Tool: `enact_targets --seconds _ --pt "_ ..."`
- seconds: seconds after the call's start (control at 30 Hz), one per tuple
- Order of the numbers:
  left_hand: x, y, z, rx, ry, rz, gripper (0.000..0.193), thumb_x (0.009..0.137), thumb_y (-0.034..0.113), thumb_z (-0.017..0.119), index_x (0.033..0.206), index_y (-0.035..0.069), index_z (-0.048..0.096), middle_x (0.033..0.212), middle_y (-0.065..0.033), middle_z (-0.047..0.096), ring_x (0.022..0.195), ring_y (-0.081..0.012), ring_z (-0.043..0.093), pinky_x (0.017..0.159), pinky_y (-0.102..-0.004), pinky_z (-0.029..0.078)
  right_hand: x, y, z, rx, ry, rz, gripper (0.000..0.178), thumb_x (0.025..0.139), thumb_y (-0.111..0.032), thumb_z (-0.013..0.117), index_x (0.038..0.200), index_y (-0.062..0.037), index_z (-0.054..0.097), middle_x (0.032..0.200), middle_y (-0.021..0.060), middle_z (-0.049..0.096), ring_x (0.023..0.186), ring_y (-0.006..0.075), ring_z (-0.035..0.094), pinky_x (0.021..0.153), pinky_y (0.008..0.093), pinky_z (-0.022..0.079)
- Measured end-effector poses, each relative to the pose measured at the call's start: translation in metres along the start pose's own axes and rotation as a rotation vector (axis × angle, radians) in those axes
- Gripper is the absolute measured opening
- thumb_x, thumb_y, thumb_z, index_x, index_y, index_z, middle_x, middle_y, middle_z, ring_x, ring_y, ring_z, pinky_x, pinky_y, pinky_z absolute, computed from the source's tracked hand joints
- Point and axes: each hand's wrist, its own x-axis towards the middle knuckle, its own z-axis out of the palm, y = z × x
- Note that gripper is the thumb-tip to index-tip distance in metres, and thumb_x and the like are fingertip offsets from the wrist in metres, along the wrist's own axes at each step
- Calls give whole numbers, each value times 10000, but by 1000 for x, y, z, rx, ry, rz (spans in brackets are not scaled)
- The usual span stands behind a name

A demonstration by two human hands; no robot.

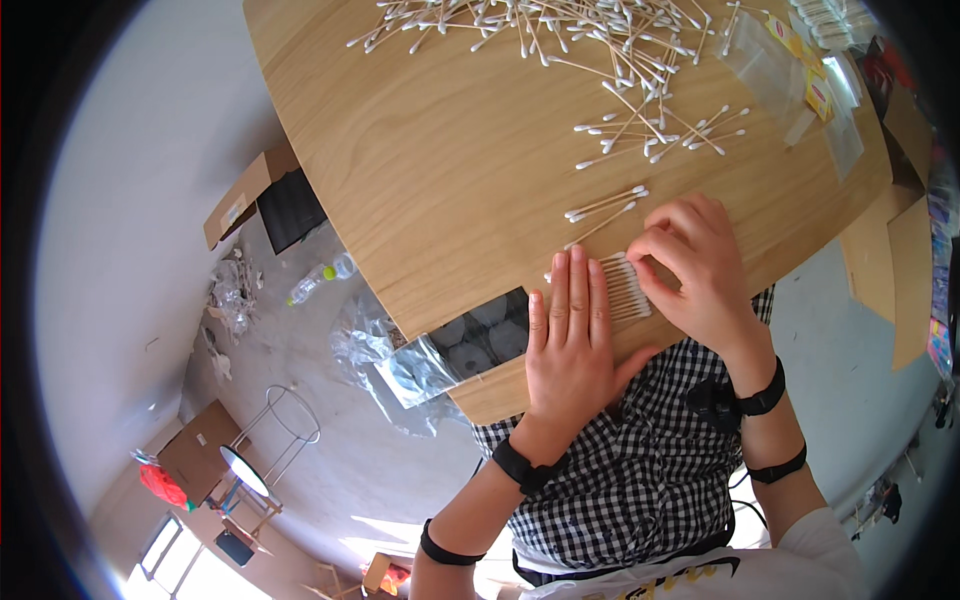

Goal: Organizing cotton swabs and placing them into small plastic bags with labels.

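A row of cotton swabs (624,290) lies side by side near the table's front edge, their white heads lined up. My left hand (572,335) rests flat over the row's left part, fingers stretched out and held together, hiding the swabs beneath. At the row's right end, my right hand (695,265) is closed in a pinch of thumb and forefinger by the swab heads; whatever is between the tips is too small to make out. Just beyond my left fingertips lie a few loose swabs (605,205).
A large loose pile of cotton swabs (610,30) covers the table's far side, with a smaller scatter (660,130) nearer. Clear plastic bags (800,75) lie far right. Left of my left hand sits a dark tray with round grey pieces (480,335). Cardboard boxes (250,190) flank the table.
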Motion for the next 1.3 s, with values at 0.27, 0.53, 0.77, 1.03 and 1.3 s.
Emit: enact_targets --seconds 0.27,0.53,0.77,1.03,1.3 --pt "1 -1 2 -18 2 8 1099 800 703 557 1454 -130 263 1529 -310 260 1454 -409 227 1165 -540 182 19 4 -8 -47 -92 -171 169 677 -33 714 731 -77 560 828 26 558 848 217 546 796 350 445" --pt "3 -1 3 -45 38 14 1104 796 661 608 1463 -131 226 1531 -312 251 1452 -419 225 1164 -536 192 21 4 -10 -193 -170 -252 163 660 -56 709 693 -71 550 789 32 543 820 213 536 790 347 447" --pt "4 1 5 -98 96 27 1117 766 621 678 1470 -117 222 1534 -290 266 1446 -407 250 1153 -563 196 -39 31 -85 -206 -111 139 231 641 39 683 738 -70 504 752 65 468 789 258 505 747 369 411" --pt "-4 -5 5 -201 195 53 975 816 441 719 1487 -63 223 1484 -237 371 1381 -399 355 1135 -611 183 -143 61 -145 -420 -246 629 127 767 26 656 844 -43 582 815 78 504 834 256 508 805 367 405" --pt "0 0 -12 -1209 561 -323 775 994 516 426 1510 -3 173 1527 -233 297 1423 -333 292 1185 -458 190 -68 9 -36 175 320 393 194 950 -48 553 1128 -3 616 1168 128 605 1139 290 558 986 366 424"
